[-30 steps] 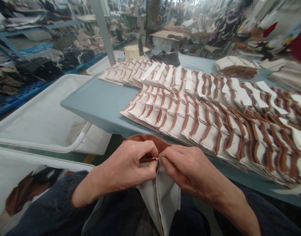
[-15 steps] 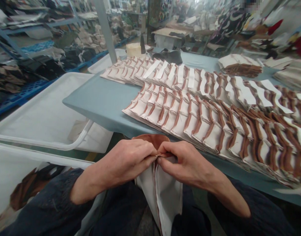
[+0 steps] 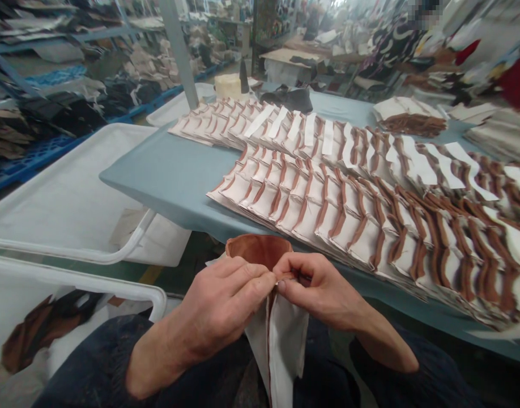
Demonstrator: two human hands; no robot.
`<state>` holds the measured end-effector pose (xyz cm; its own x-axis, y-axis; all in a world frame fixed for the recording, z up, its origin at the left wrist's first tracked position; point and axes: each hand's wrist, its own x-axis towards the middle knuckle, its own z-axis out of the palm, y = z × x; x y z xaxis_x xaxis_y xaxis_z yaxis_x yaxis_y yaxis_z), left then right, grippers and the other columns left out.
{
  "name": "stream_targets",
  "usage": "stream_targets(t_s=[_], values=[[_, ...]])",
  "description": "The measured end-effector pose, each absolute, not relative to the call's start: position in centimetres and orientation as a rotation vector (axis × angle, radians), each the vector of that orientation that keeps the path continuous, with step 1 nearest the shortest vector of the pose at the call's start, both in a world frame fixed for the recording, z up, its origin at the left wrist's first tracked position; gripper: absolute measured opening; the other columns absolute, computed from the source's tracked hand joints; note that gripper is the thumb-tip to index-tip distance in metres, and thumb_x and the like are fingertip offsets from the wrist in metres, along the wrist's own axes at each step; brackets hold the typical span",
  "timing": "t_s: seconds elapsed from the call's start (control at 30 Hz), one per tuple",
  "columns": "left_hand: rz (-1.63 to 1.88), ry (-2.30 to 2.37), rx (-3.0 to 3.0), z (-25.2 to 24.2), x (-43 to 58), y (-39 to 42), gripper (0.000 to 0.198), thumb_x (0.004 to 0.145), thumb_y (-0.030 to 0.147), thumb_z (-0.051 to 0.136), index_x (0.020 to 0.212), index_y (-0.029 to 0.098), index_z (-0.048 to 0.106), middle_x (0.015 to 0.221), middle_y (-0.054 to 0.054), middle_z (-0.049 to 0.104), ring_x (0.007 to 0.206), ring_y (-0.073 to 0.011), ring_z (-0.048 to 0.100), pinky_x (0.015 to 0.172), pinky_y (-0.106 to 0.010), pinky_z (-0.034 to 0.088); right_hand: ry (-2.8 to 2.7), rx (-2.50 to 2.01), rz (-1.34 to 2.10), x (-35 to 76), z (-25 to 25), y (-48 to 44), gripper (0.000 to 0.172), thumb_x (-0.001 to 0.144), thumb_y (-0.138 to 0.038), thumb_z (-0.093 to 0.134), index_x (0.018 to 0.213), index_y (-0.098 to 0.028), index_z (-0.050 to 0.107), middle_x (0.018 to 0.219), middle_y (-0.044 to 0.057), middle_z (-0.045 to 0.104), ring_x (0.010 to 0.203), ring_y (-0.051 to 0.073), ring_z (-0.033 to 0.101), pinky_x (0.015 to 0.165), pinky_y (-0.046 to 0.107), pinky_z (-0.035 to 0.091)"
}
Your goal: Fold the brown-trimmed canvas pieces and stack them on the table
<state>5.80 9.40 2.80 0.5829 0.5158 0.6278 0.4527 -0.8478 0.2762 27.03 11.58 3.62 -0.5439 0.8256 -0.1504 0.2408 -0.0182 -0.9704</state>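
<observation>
The left hand (image 3: 213, 311) and right hand (image 3: 323, 289) meet at the fingertips, clamped on the fabric piece (image 3: 288, 345), just off the near edge of the blue-grey table (image 3: 166, 164); its long axis runs from the brown mouth (image 3: 260, 249), opening up beside the table, down toward the person, the seam (image 3: 269, 354) lengthwise along it. Overlapping rows of pieces (image 3: 302, 215) reach the table's near edge; its cover shows at the left corner, and left of the table stand white bins (image 3: 51, 209) with floor (image 3: 111, 271) between. The fabric piece's lower end is cut off, and fingers hide the pinched spot
</observation>
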Motion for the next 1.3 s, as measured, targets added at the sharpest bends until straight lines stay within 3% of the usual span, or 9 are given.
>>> stream_targets(t_s=[0.2, 0.33, 0.43, 0.63, 0.83, 1.03, 1.23, 1.3], values=[[1.22, 0.865, 2.712, 1.4, 5.9, 10.0, 0.026, 0.103, 0.009, 0.051, 0.126, 0.011, 0.062, 0.108, -0.015, 0.079, 0.098, -0.0234, 0.075, 0.083, -0.038, 0.065, -1.559, -1.069, 1.776, 27.0, 3.3, 11.5, 0.05, 0.084, -0.063, 0.077, 0.076, -0.019, 0.055, 0.067, -0.005, 0.044, 0.061, 0.01, 0.035, 0.054, 0.024, 0.029], [1.362, 0.777, 2.634, 0.9, 6.0, 9.9, 0.028, 0.102, 0.01, 0.051, 0.128, 0.01, 0.062, 0.115, -0.018, 0.077, 0.108, -0.0242, 0.073, 0.091, -0.04, 0.064, -1.49, -1.005, 1.821, 26.9, 4.0, 10.9, 0.058, 0.085, -0.072, 0.074, 0.074, -0.019, 0.051, 0.067, -0.005, 0.04, 0.061, 0.011, 0.032, 0.054, 0.025, 0.027], [1.342, 0.818, 2.405, 1.9, 6.0, 9.7, 0.027, 0.098, 0.008, 0.058, 0.123, 0.015, 0.065, 0.109, -0.012, 0.078, 0.1, -0.0191, 0.074, 0.087, -0.032, 0.063, -1.531, -1.011, 1.786, 26.7, 4.6, 10.8, 0.051, 0.088, -0.065, 0.073, 0.079, -0.019, 0.056, 0.068, -0.005, 0.043, 0.061, 0.01, 0.034, 0.054, 0.025, 0.028], [0.835, 0.951, 2.103, 5.9, 5.3, 11.0, 0.022, 0.085, 0.004, 0.061, 0.099, 0.018, 0.072, 0.083, 0.004, 0.076, 0.07, -0.0082, 0.068, 0.068, -0.017, 0.052, -1.831, -1.111, 1.532, 27.3, 4.6, 11.4, 0.02, 0.094, -0.031, 0.064, 0.08, -0.017, 0.062, 0.066, -0.005, 0.05, 0.06, 0.01, 0.04, 0.054, 0.023, 0.031], [0.553, 0.869, 2.355, 7.7, 4.9, 12.7, 0.016, 0.087, 0.005, 0.059, 0.087, 0.015, 0.072, 0.07, 0.004, 0.067, 0.06, -0.0087, 0.06, 0.058, -0.023, 0.04, -2.117, -1.189, 1.196, 27.5, 5.5, 11.6, 0.016, 0.09, -0.021, 0.059, 0.075, -0.018, 0.066, 0.066, -0.004, 0.059, 0.062, 0.011, 0.05, 0.058, 0.024, 0.034], [0.742, 0.749, 2.755, 6.5, 5.1, 12.6, 0.027, 0.101, 0.01, 0.048, 0.079, 0.016, 0.061, 0.068, 0.001, 0.063, 0.059, -0.0128, 0.057, 0.055, -0.028, 0.041, -2.176, -1.257, 1.065, 27.0, 6.4, 11.6, 0.013, 0.085, -0.019, 0.057, 0.076, -0.019, 0.067, 0.066, -0.003, 0.062, 0.06, 0.012, 0.052, 0.059, 0.025, 0.034], [0.948, 0.649, 2.875, 5.0, 4.5, 11.8, 0.011, 0.103, 0.01, 0.051, 0.102, 0.016, 0.06, 0.082, -0.004, 0.072, 0.069, -0.0158, 0.065, 0.065, -0.028, 0.052, -2.06, -1.226, 1.179, 26.4, 6.0, 11.4, 0.014, 0.083, -0.018, 0.055, 0.075, -0.018, 0.066, 0.067, -0.002, 0.065, 0.062, 0.013, 0.056, 0.059, 0.025, 0.038], [1.014, 0.623, 2.9, 4.8, 4.1, 11.6, 0.014, 0.102, 0.01, 0.053, 0.113, 0.014, 0.06, 0.088, -0.007, 0.076, 0.073, -0.0175, 0.069, 0.067, -0.028, 0.055, -1.973, -1.178, 1.304, 26.3, 5.8, 11.4, 0.011, 0.081, -0.017, 0.055, 0.076, -0.018, 0.065, 0.067, -0.002, 0.063, 0.061, 0.012, 0.053, 0.058, 0.024, 0.039]])
